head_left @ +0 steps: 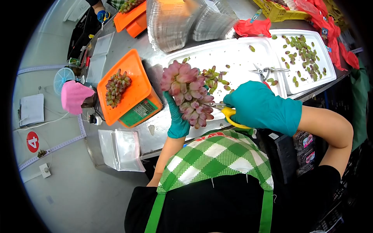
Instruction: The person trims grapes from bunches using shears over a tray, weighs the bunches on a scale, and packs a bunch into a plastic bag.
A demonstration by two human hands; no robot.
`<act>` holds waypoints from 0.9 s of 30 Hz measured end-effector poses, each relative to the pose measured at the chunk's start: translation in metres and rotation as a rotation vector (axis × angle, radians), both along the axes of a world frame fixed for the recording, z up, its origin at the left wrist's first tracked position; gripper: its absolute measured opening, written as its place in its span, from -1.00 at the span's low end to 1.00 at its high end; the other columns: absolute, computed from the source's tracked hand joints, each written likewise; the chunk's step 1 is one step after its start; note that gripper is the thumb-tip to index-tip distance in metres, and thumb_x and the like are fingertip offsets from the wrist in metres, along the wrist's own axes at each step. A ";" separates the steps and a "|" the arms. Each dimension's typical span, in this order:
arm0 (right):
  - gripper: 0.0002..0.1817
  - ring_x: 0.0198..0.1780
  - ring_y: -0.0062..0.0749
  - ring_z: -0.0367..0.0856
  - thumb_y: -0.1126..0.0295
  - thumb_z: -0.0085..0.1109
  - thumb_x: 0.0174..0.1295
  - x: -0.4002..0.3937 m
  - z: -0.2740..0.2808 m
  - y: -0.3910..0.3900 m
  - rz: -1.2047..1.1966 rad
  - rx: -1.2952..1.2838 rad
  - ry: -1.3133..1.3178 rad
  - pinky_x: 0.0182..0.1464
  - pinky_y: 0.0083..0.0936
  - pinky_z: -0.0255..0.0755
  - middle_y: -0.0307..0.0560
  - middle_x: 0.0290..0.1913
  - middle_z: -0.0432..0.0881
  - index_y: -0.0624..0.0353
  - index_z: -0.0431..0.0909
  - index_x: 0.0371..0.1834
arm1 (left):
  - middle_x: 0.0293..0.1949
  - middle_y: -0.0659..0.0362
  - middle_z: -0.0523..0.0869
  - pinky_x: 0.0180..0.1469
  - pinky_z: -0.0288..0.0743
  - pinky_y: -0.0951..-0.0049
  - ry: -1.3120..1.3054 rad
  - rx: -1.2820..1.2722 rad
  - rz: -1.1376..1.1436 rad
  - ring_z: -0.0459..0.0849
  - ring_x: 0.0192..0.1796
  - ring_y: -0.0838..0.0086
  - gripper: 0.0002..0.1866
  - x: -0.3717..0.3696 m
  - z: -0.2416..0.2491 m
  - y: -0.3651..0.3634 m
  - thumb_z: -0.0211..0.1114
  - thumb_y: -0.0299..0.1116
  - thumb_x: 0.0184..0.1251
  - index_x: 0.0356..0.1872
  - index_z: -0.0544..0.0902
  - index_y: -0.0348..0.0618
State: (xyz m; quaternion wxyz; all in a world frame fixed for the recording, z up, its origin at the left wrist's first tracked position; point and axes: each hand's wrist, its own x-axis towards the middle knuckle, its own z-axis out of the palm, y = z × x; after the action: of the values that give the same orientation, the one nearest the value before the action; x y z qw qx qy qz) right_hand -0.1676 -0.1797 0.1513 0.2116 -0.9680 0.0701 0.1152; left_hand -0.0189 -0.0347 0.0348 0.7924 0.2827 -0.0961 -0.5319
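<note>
My left hand (178,121), in a teal glove, is closed on a large bunch of pink-purple grapes (187,91) and holds it up over the table; most of its fingers are hidden behind the fruit. My right hand (259,105), gloved too, grips yellow-handled scissors (230,115). Their blades point left, with the tips in among the grapes at the bunch's right side. Beneath and behind the bunch, a white tray (229,52) carries loose green-pink grapes (213,79) and a pair of silver pruning shears (268,71).
Another white tray (328,66) with several loose grapes adjoins on the right. To the left, an orange scale (134,83) bears a small bunch (117,88). Clear plastic containers (169,25) are stacked behind. Plastic bags (121,149) lie at the front-left edge. Another person's gloved hand (102,16) holds scissors top left.
</note>
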 end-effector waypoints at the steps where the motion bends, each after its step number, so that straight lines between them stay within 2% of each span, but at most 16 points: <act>1: -0.75 -0.50 -0.10 0.56 0.17 0.14 -0.03 -0.002 0.000 -0.002 0.000 -0.017 0.019 -0.43 -0.27 0.42 -0.01 -0.58 0.55 0.13 0.56 -0.43 | 0.26 0.04 0.21 0.22 0.26 0.14 -0.010 0.005 -0.033 0.30 0.23 0.20 -0.16 0.000 -0.002 -0.003 -0.21 0.36 0.14 0.30 0.06 -0.06; 4: -0.69 -0.54 -0.10 0.55 0.12 0.16 -0.04 -0.002 0.000 -0.008 -0.008 -0.064 0.098 -0.47 -0.26 0.41 -0.02 -0.60 0.55 0.12 0.58 -0.39 | 0.24 0.06 0.25 0.23 0.26 0.18 -0.043 0.066 -0.085 0.31 0.23 0.24 -0.21 -0.007 0.007 -0.015 -0.20 0.31 0.18 0.29 0.09 -0.06; 7: -0.69 -0.49 -0.07 0.56 0.14 0.11 0.00 -0.004 0.003 -0.011 -0.044 -0.051 0.211 -0.43 -0.23 0.43 0.05 -0.58 0.54 0.21 0.55 -0.52 | 0.23 0.08 0.27 0.22 0.28 0.20 0.030 0.047 -0.097 0.33 0.22 0.27 -0.24 -0.006 0.002 -0.024 -0.16 0.28 0.19 0.28 0.11 -0.04; 8: -0.69 -0.48 -0.08 0.56 0.14 0.10 0.02 -0.005 0.004 -0.012 -0.028 -0.061 0.189 -0.43 -0.24 0.43 0.04 -0.56 0.54 0.21 0.55 -0.50 | 0.23 0.09 0.27 0.21 0.30 0.21 0.003 0.058 -0.079 0.33 0.22 0.29 -0.25 -0.008 0.004 -0.027 -0.14 0.28 0.18 0.28 0.12 -0.02; 11: -0.68 -0.56 -0.11 0.54 0.11 0.16 -0.02 -0.007 -0.004 -0.016 0.020 -0.126 0.166 -0.49 -0.28 0.41 -0.01 -0.62 0.54 0.07 0.56 -0.28 | 0.23 0.09 0.27 0.20 0.31 0.21 0.001 0.055 -0.100 0.34 0.21 0.30 -0.25 -0.009 0.003 -0.026 -0.15 0.28 0.19 0.28 0.12 -0.02; 17: -0.74 -0.60 -0.15 0.52 0.16 0.14 0.02 -0.019 -0.010 -0.011 0.030 -0.121 0.066 -0.55 -0.31 0.37 -0.05 -0.66 0.51 0.03 0.58 -0.30 | 0.23 0.08 0.27 0.22 0.29 0.21 0.033 0.045 -0.152 0.34 0.22 0.31 -0.22 -0.013 0.005 -0.015 -0.17 0.30 0.18 0.29 0.10 -0.03; 21: -0.72 -0.62 -0.14 0.50 0.13 0.14 0.04 -0.028 -0.021 -0.005 -0.102 0.148 -0.015 -0.55 -0.33 0.35 0.00 -0.67 0.50 0.02 0.58 -0.24 | 0.25 0.05 0.23 0.23 0.27 0.19 0.041 0.008 -0.165 0.32 0.23 0.27 -0.18 -0.014 0.004 -0.009 -0.18 0.32 0.16 0.30 0.05 -0.06; 22: -0.70 -0.50 -0.12 0.55 0.13 0.08 0.08 -0.028 -0.011 -0.003 -0.127 0.166 0.111 -0.44 -0.26 0.40 0.00 -0.55 0.57 0.08 0.58 -0.26 | 0.25 0.03 0.22 0.23 0.27 0.19 0.035 0.031 -0.169 0.31 0.23 0.25 -0.17 -0.013 0.004 -0.007 -0.18 0.33 0.15 0.30 0.04 -0.07; 25: -0.70 -0.49 -0.13 0.56 0.13 0.10 0.07 -0.026 0.002 0.001 -0.150 0.033 0.195 -0.44 -0.26 0.40 0.00 -0.55 0.57 0.07 0.57 -0.23 | 0.25 0.04 0.22 0.23 0.27 0.19 0.053 0.017 -0.185 0.30 0.24 0.24 -0.17 -0.013 0.000 -0.003 -0.19 0.33 0.15 0.30 0.04 -0.06; 27: -0.71 -0.51 -0.13 0.55 0.14 0.11 0.07 -0.030 -0.003 0.000 -0.140 0.044 0.069 -0.43 -0.27 0.40 0.00 -0.56 0.56 0.09 0.56 -0.26 | 0.25 0.04 0.22 0.23 0.28 0.19 0.051 0.031 -0.193 0.30 0.24 0.24 -0.18 -0.014 -0.005 0.000 -0.18 0.32 0.16 0.30 0.03 -0.06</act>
State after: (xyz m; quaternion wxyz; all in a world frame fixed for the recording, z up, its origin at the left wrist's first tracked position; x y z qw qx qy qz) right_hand -0.1978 -0.1798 0.1485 0.2379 -0.9513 0.1422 0.1351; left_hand -0.0326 -0.0345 0.0298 0.7353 0.2709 -0.0943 -0.6141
